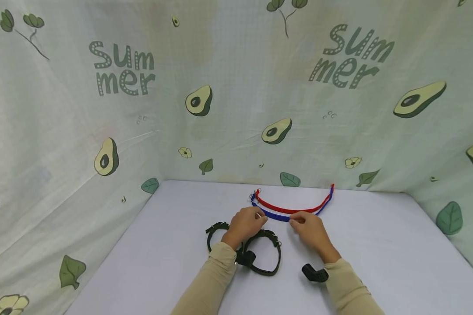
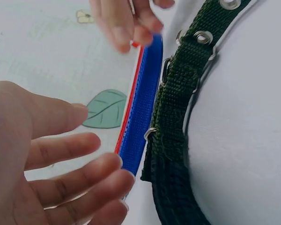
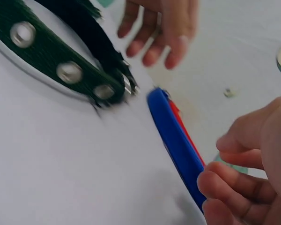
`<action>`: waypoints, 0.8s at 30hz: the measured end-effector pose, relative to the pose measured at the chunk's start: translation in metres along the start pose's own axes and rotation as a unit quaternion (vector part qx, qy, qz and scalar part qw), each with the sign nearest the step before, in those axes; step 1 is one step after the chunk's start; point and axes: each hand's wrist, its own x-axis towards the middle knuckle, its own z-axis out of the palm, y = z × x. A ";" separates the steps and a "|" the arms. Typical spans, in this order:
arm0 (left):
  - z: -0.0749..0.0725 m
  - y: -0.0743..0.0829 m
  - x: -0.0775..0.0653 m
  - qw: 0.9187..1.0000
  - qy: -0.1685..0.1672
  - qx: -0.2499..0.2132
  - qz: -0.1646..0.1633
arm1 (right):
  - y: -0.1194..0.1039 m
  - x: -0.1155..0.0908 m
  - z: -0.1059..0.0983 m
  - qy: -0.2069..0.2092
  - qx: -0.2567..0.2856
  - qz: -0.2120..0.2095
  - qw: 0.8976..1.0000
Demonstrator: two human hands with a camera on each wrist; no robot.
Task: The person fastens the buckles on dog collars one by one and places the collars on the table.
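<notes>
A blue strap (image 1: 276, 216) and a red strap (image 1: 287, 210) lie curved side by side at the back of the table, small metal rings at their left ends. My left hand (image 1: 247, 224) hovers near the left part of the blue strap. In the left wrist view its fingers (image 2: 79, 145) are spread and loosely bent, with nothing between them. At the strap's right part is my right hand (image 1: 308, 227); in the right wrist view its loosely bent fingertips (image 3: 208, 183) overlap the blue edge. Dark green webbing collars (image 1: 266, 273) with metal eyelets and buckles lie below my left hand, partly hidden by it.
The white table (image 1: 173, 262) meets a printed cloth backdrop (image 1: 236, 148) at the back, just behind the straps. The cloth also runs along both sides. A black angled camera piece (image 1: 315, 274) sits at my right wrist and a similar black one (image 1: 246, 258) at my left.
</notes>
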 end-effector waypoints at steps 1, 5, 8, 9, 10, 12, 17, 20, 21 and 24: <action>0.000 0.001 0.002 1.000 0.001 0.004 -0.002 | 0.002 0.002 -0.006 0.007 -0.002 0.014 1.000; 0.001 0.001 0.012 1.000 -0.008 0.021 -0.014 | 0.015 0.010 -0.022 0.046 -0.015 0.059 0.997; 0.002 0.000 0.018 0.999 -0.017 0.033 -0.026 | 0.025 0.014 -0.029 0.080 -0.029 0.073 0.994; 0.003 0.000 0.020 0.999 -0.018 0.037 -0.029 | 0.028 0.015 -0.031 0.091 -0.034 0.071 0.993; 0.003 0.000 0.021 0.999 -0.019 0.040 -0.031 | 0.031 0.016 -0.032 0.102 -0.038 0.069 0.992; 0.004 0.000 0.025 0.998 -0.019 0.046 -0.033 | 0.036 0.018 -0.034 0.119 -0.049 0.065 0.990; 0.009 -0.003 0.031 0.998 -0.024 0.041 -0.035 | 0.045 0.023 -0.037 0.114 -0.065 0.069 0.989; 0.014 -0.005 0.035 0.998 -0.027 0.042 -0.034 | 0.049 0.026 -0.038 0.087 -0.067 0.078 0.991; 0.015 -0.005 0.036 0.998 -0.028 0.043 -0.033 | 0.050 0.027 -0.039 0.080 -0.068 0.079 0.991; 0.017 -0.004 0.038 0.998 -0.034 0.047 -0.035 | 0.052 0.030 -0.039 0.080 -0.073 0.077 0.991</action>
